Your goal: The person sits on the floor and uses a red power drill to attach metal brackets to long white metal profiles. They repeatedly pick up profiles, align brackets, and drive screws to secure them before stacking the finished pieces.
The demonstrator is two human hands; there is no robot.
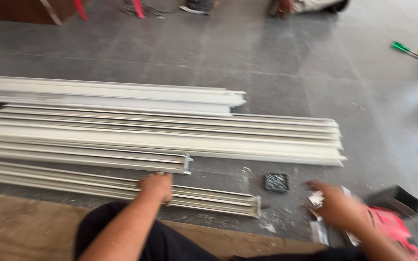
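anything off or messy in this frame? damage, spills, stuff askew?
No clear damage. The white profiles lie roughly parallel on the grey floor, ends staggered. Small debris and paper scraps are scattered near the small dark box of screws and the right hand. The left hand rests on the nearest profile. Motion blur hides finer detail.

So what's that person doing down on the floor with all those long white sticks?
A person sits on the grey floor beside a row of long white metal rails. The left hand rests on the nearest rail. The right hand, blurred, reaches toward small white pieces next to a red tool. A small black box of screws sits between the hands.
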